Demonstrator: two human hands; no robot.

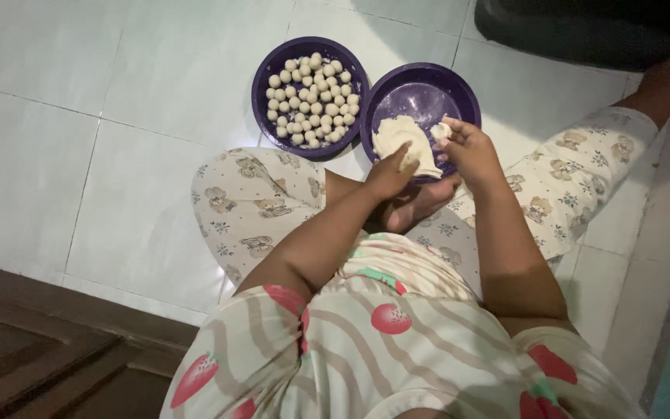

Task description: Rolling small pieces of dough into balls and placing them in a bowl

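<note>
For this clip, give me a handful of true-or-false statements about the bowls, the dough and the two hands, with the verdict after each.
1. The left purple bowl is filled with small dough balls. True.
2. The right purple bowl is full of balls too. False: it holds one flat lump of dough.
3. The right hand has a small piece of dough at its fingertips. True.
4. The left hand rests on the floor. False: it touches the dough lump at the bowl's near edge.
5. The bowls stand on a wooden table. False: they sit on white floor tiles.
</note>
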